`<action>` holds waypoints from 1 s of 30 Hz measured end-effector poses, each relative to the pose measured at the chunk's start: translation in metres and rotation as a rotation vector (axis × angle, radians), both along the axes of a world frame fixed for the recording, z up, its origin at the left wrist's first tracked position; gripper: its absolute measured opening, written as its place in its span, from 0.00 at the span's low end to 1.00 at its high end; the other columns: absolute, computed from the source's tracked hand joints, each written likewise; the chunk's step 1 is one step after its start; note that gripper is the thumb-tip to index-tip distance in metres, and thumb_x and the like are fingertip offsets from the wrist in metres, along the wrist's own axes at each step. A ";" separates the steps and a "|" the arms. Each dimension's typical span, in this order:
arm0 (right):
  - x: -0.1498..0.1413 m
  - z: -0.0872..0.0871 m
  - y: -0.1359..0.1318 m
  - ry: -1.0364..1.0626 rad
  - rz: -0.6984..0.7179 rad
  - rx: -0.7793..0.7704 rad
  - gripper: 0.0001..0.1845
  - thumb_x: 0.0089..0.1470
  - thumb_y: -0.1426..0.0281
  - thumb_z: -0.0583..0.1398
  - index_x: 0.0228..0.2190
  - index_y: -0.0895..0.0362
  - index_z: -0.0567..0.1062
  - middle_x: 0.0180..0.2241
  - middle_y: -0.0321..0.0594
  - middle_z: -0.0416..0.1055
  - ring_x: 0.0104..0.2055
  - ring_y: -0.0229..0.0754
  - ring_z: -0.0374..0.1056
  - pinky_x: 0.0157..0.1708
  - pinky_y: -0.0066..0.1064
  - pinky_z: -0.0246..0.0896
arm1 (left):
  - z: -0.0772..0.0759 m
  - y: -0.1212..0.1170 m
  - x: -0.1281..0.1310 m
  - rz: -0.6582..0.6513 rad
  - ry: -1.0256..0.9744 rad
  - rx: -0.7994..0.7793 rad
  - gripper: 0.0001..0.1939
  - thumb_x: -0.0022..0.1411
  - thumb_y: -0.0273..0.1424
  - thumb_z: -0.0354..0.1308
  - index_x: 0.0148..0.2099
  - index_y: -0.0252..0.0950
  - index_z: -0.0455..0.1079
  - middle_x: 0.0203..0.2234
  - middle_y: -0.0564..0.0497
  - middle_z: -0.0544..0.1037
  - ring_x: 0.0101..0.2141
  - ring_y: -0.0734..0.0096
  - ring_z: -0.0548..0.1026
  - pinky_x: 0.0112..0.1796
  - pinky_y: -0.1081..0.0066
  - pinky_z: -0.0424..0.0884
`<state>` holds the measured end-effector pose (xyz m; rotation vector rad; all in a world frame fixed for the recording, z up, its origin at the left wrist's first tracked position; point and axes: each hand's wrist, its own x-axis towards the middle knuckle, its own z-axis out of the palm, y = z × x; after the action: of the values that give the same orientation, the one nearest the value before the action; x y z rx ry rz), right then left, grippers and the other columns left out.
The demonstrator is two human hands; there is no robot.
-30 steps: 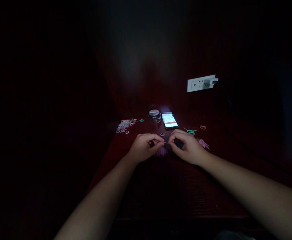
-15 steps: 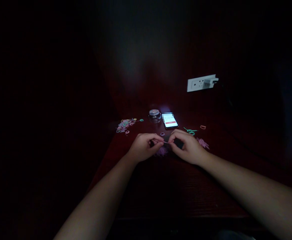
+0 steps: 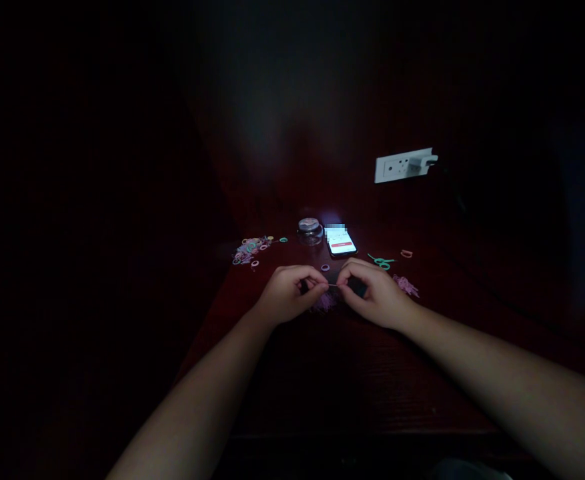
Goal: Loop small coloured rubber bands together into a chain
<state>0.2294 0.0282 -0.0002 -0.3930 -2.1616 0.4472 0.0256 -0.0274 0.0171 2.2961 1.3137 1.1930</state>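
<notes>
A thin pinkish elastic band (image 3: 333, 285) spans the small gap between my hands. One end is pinched by the thumb and forefinger of my left hand (image 3: 292, 293); my right hand (image 3: 375, 293) pinches the other. Below the fingertips lies a pile of thin purple bands (image 3: 325, 302), partly covered by my left hand. A purple ring-shaped hair tie (image 3: 325, 268) sits just beyond the fingers. Beside my right hand is a small heap of pink bands (image 3: 407, 286).
On the dark red table (image 3: 352, 387) a lit phone (image 3: 341, 241) lies next to a round lidded jar (image 3: 309, 232). Mixed coloured hair ties (image 3: 249, 250) are heaped at left. Green ties (image 3: 381, 263) and an orange tie (image 3: 407, 254) lie at right. A wall socket (image 3: 403, 166) holds a plug.
Both hands stay in nearly the same place, still pinching the band. The band between the fingertips now looks straighter and more level.
</notes>
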 end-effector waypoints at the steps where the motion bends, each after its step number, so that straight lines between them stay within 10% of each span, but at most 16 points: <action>1: 0.000 0.000 0.000 0.000 0.000 0.000 0.07 0.51 0.80 0.58 0.29 0.56 0.69 0.29 0.36 0.66 0.33 0.39 0.63 0.34 0.31 0.58 | 0.000 0.000 0.000 0.000 0.003 0.006 0.06 0.60 0.31 0.60 0.35 0.34 0.76 0.24 0.53 0.77 0.23 0.79 0.69 0.25 0.78 0.63; 30: -0.001 0.002 -0.001 0.018 -0.018 -0.002 0.05 0.52 0.78 0.58 0.29 0.56 0.68 0.28 0.37 0.66 0.32 0.40 0.63 0.33 0.31 0.58 | -0.002 0.000 -0.002 0.036 0.011 0.067 0.06 0.61 0.31 0.59 0.35 0.34 0.75 0.23 0.53 0.75 0.23 0.79 0.67 0.25 0.77 0.63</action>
<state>0.2284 0.0274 0.0017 -0.4074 -2.1388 0.4415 0.0236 -0.0271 0.0154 2.3380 1.3443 1.2552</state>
